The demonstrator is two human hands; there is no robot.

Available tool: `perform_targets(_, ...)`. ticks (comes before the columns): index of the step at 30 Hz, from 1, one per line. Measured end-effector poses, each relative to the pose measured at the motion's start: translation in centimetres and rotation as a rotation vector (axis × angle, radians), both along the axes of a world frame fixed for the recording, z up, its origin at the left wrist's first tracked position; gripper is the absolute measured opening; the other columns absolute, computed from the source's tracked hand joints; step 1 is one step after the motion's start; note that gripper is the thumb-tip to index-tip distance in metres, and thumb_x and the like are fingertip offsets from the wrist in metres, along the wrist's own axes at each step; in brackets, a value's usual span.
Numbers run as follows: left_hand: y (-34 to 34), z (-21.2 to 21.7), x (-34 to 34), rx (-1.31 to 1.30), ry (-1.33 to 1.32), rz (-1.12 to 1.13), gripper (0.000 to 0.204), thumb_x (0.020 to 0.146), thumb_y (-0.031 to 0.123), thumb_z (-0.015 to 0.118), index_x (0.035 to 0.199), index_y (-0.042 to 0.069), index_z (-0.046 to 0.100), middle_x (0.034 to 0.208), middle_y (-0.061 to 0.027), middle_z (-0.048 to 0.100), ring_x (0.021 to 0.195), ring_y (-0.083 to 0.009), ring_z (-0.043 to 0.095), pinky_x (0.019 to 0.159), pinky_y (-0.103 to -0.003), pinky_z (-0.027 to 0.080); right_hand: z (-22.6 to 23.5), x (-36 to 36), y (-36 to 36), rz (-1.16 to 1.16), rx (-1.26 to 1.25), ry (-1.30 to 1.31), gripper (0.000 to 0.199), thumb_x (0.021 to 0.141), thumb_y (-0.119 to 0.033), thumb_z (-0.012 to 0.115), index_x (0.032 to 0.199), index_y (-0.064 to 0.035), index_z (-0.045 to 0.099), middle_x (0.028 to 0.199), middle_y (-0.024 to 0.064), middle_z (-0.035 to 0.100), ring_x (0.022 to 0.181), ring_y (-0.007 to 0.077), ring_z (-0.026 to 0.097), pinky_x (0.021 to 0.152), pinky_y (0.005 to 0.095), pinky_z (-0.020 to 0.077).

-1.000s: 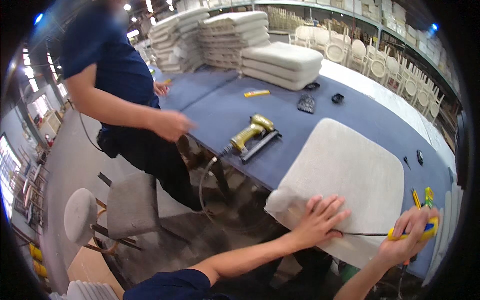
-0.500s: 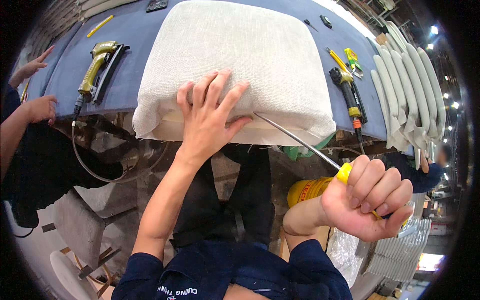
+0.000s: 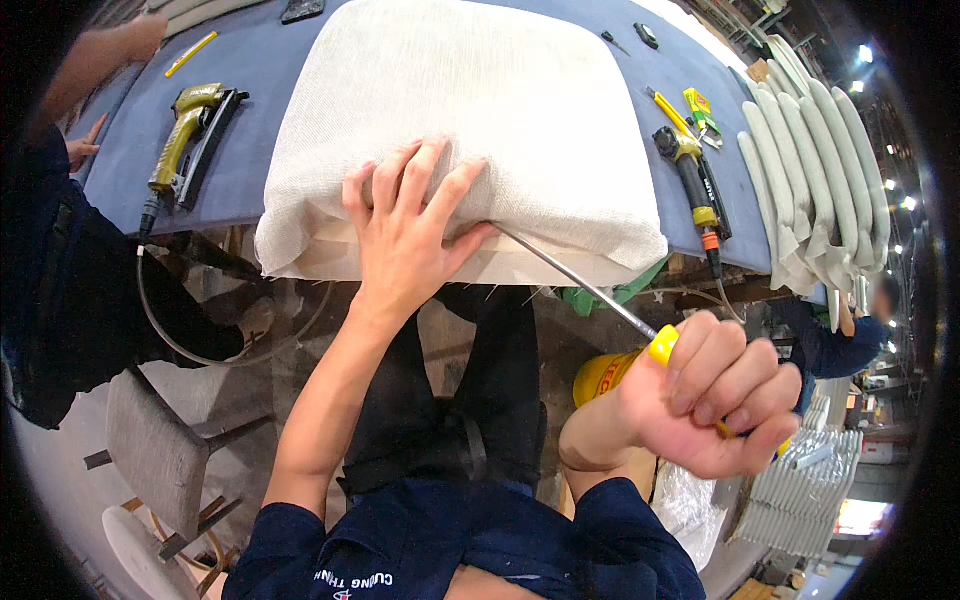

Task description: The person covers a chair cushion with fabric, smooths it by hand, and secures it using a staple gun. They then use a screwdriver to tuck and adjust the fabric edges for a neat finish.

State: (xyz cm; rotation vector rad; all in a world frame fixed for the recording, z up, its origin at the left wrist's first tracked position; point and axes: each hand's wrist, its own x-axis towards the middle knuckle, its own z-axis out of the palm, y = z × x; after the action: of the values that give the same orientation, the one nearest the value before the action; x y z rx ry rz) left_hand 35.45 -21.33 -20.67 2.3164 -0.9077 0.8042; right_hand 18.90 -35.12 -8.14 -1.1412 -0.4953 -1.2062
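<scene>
A pale cushioned seat (image 3: 470, 110) lies on the table with its woven cover folded over the front edge, where a lighter strip shows. My left hand (image 3: 410, 215) rests on that front edge, fingers spread over the fabric and thumb pointing right. My right hand (image 3: 705, 395) is closed round the yellow handle of a long, thin-shafted screwdriver (image 3: 585, 285). Its shaft slants up and left to the cover beside my left thumb. At the fold the very tip is hidden or too small to make out.
Staple guns lie left (image 3: 185, 140) and right (image 3: 690, 180) of the seat, each with a hose. A yellow cutter (image 3: 672, 112) lies on the blue table (image 3: 270, 60). Pale padded pieces (image 3: 815, 170) stand at right. A co-worker's arm (image 3: 105, 60) reaches in at left.
My right hand and the screwdriver have moved slightly left and down; its tip sits closer to my left thumb. The co-worker at left has shifted, raising an arm across the table.
</scene>
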Motion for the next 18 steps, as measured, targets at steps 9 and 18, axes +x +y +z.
perform_targets(9, -0.1, 0.1, -0.2, 0.007, -0.03, -0.016, 0.073, 0.072, 0.054, 0.085, 0.139, 0.03, 0.068, 0.15, -0.0016, 0.056, 0.141, -0.0241, 0.044, 0.119, -0.053, 0.018, 1.9, 6.9, -1.7, 0.053, -0.08, 0.061, 0.043, 0.106, -0.033, 0.063, 0.072, -0.0142, 0.046, 0.054, -0.0041, 0.043, 0.039, 0.0082, 0.038, 0.04, 0.0236, 0.0316)
perform_targets(18, 2.2, 1.3, -0.2, 0.079, 0.053, -0.123, 0.069, 0.08, 0.037, 0.085, 0.146, 0.03, 0.063, 0.157, -0.0054, 0.05, 0.147, -0.0272, 0.04, 0.122, -0.054, 0.018, 4.6, 12.5, -4.3, 0.145, -0.013, 0.231, 0.042, 0.107, -0.032, 0.061, 0.071, -0.0178, 0.044, 0.056, -0.0055, 0.04, 0.044, 0.0046, 0.037, 0.042, 0.0227, 0.0254)
